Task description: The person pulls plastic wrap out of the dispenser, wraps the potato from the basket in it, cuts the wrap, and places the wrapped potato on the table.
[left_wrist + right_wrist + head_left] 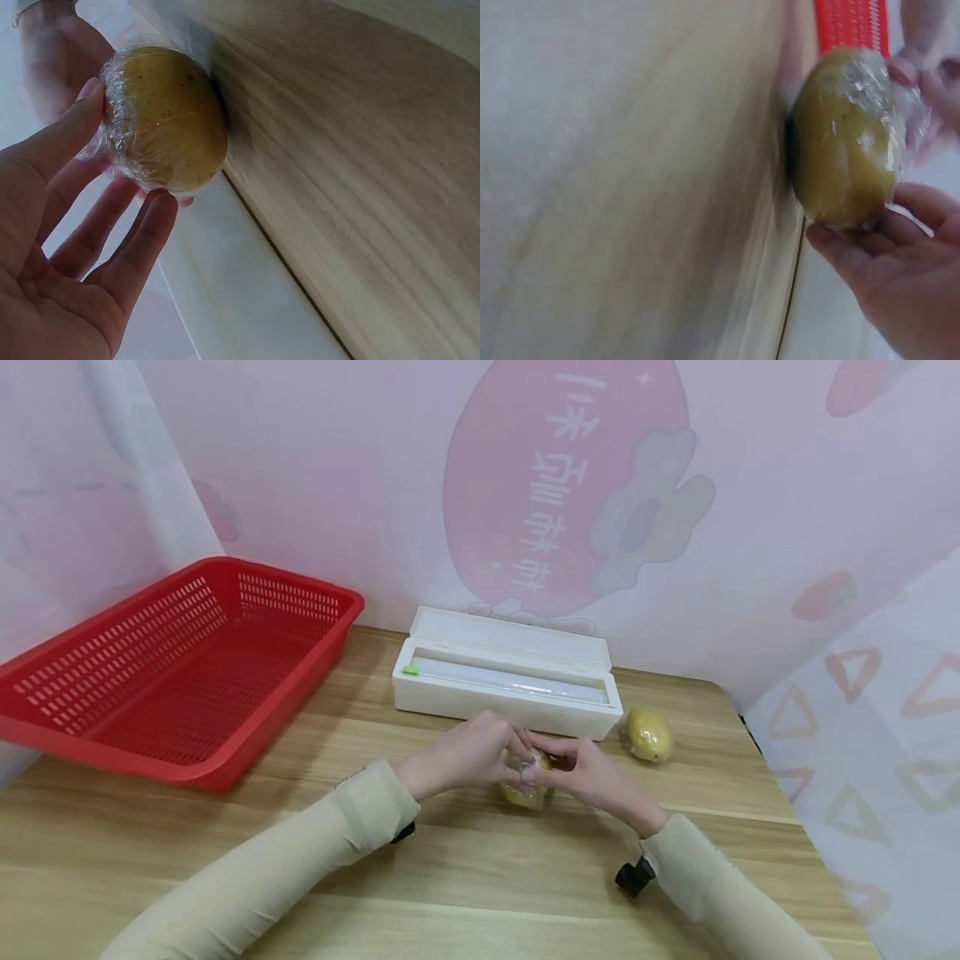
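Between both hands, on the wooden table, is a yellow-brown potato point(519, 796) wrapped in clear cling film. My left hand point(468, 758) pinches the gathered film at the top of it with thumb and fingers. From the other side my right hand point(596, 778) holds the same potato, its fingertips along the lower end in the right wrist view. The crinkled film point(124, 127) bunches up on the side towards the left thumb. Dark specks show on the potato's skin point(840, 150) through the film.
Behind the hands stands a white cling film box point(506, 702) with its lid up, a film roll inside and a green slider point(410, 670). Another wrapped potato point(648, 735) lies right of the box. A red plastic basket point(285, 697) stands at the left.
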Available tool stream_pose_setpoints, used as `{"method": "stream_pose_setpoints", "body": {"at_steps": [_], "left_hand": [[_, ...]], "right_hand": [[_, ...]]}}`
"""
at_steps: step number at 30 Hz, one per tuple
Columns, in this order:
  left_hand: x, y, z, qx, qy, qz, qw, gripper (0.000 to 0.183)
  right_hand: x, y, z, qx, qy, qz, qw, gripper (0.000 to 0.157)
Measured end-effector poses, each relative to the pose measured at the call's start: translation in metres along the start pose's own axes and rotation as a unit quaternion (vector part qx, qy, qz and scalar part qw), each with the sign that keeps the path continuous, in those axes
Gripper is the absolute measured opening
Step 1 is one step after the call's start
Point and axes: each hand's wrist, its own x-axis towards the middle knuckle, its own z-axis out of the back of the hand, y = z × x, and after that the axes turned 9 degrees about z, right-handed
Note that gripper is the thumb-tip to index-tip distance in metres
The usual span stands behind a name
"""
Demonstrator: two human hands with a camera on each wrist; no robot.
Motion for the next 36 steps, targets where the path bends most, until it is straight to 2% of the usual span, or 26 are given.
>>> {"method": "stream_pose_setpoints", "body": {"at_steps": [3, 4, 9, 14, 16, 18, 23, 27, 33, 36], "left_hand": [[0.002, 0.000, -0.001, -0.020, 0.000, -0.003, 0.9998, 0.031], [0.002, 0.000, -0.002, -0.028, 0.000, -0.005, 0.9996, 0.035], [0.004, 0.002, -0.003, -0.063, -0.004, -0.031, 0.9975, 0.051], [0.006, 0.007, -0.002, -0.076, -0.019, -0.039, 0.9962, 0.025], [0.008, 0.009, -0.002, -0.079, -0.020, -0.039, 0.9959, 0.018], [0.009, 0.010, -0.002, -0.075, -0.018, -0.036, 0.9963, 0.016], [0.012, 0.014, -0.001, -0.089, -0.012, 0.003, 0.9960, 0.012], [0.013, 0.015, -0.002, -0.114, -0.012, 0.033, 0.9928, 0.008], [0.014, 0.014, -0.004, -0.154, -0.011, 0.071, 0.9855, 0.009], [0.014, 0.013, -0.007, -0.167, -0.019, 0.101, 0.9806, 0.010]], "right_hand": [[0.000, 0.002, -0.003, -0.015, -0.017, 0.006, 1.000, 0.049], [0.000, 0.008, -0.004, -0.010, -0.024, 0.005, 1.000, 0.046], [0.003, 0.008, -0.006, 0.035, -0.049, -0.016, 0.998, 0.038], [0.006, 0.003, -0.004, 0.078, -0.026, 0.004, 0.997, 0.032], [0.006, 0.003, -0.003, 0.077, -0.008, 0.019, 0.997, 0.031], [0.004, 0.004, -0.002, 0.051, 0.011, 0.037, 0.998, 0.031], [-0.001, 0.002, 0.000, -0.012, 0.047, 0.058, 0.997, 0.039], [-0.003, -0.003, 0.000, -0.023, 0.046, 0.064, 0.997, 0.044], [-0.006, -0.005, -0.005, 0.001, -0.028, 0.083, 0.996, 0.041], [-0.008, -0.005, -0.006, -0.018, -0.063, 0.100, 0.993, 0.033]]}}
